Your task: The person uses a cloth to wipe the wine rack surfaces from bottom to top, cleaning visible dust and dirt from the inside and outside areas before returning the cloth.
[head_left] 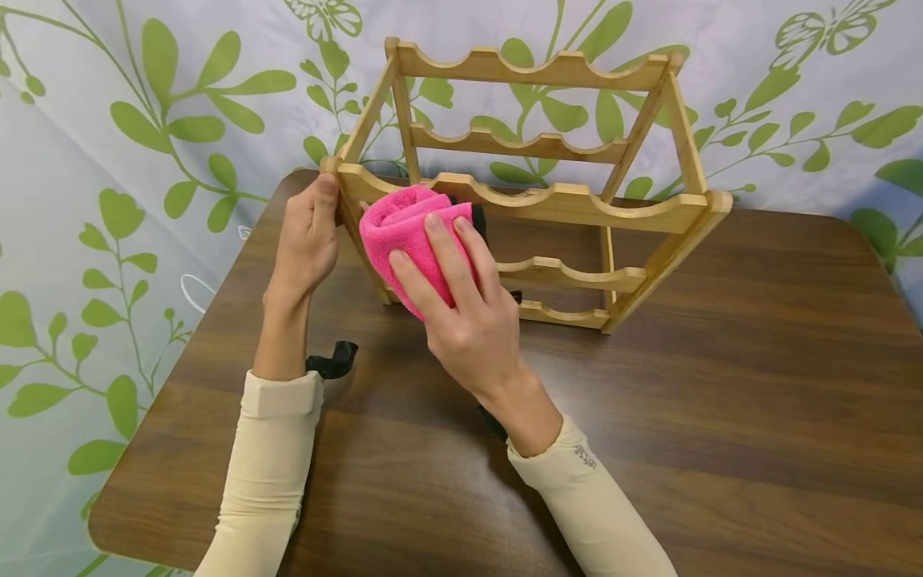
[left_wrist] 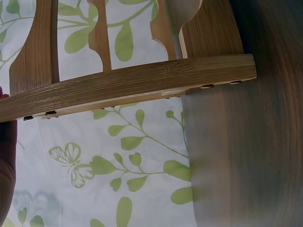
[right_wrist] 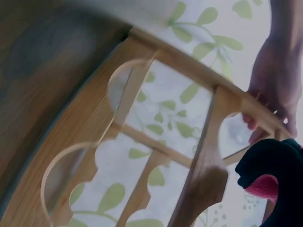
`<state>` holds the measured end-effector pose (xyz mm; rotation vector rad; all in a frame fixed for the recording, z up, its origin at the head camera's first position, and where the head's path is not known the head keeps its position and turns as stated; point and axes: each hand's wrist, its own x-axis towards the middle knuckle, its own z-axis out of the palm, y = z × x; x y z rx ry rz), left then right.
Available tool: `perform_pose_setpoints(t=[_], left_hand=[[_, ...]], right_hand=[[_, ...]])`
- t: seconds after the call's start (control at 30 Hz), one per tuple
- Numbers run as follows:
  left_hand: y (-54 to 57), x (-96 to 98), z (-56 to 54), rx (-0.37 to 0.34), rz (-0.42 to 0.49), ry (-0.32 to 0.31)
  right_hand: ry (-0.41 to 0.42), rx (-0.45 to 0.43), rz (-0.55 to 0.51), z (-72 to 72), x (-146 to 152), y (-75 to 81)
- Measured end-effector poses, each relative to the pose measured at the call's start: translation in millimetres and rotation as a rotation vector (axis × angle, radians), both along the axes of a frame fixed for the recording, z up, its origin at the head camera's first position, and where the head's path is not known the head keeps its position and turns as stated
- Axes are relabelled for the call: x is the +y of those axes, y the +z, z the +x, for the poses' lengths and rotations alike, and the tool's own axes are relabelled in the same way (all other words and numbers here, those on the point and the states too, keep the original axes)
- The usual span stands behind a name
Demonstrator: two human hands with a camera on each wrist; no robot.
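A light wooden wine rack point(head_left: 570, 200) with scalloped rails stands upright on the table. My left hand point(head_left: 306, 232) grips its upper near-left corner, thumb on top of the wooden end. Folded in my right hand point(head_left: 469, 328) is a bright pink cloth point(head_left: 414, 232), held against the upper front rail close to its left end. The cloth hides part of that rail. In the left wrist view a side post point(left_wrist: 128, 85) crosses the picture, with only a sliver of the left hand point(left_wrist: 6, 175) at the edge. The right wrist view shows some pink cloth point(right_wrist: 264, 186) beside a dark shape.
The brown wooden table point(head_left: 757, 401) has rounded corners and reaches toward the viewer. Behind it hangs a white backdrop point(head_left: 238, 48) printed with green leaves and butterflies. A black curved piece point(head_left: 333, 361) sits by the left wrist. A thin white loop point(head_left: 195, 292) shows left of the table.
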<state>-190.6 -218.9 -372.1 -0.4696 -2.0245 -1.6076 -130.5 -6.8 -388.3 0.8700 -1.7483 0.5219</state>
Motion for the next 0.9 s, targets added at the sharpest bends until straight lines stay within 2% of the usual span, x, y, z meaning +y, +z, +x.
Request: perform_pose_setpoints(t=[0.13, 0.3, 0.47, 0.9], left_hand=[[1.3, 1.4, -0.3, -0.004, -0.001, -0.014], [2.3, 1.8, -0.7, 0.008, -0.035, -0.028], [3.1, 2.1, -0.6, 0.033, -0.064, -0.028], [3.3, 1.3, 1.8, 0.011, -0.015, -0.036]], right_hand=[[-0.071, 0.023, 0.069, -5.3, 4, -1.8], [-0.180, -0.033, 0.115, -7.1, 6, -2.2], [-0.236, -0.093, 0.132, -3.4, 7, 0.1], [-0.278, -0.113, -0.072, 5.9, 19, 15.4]])
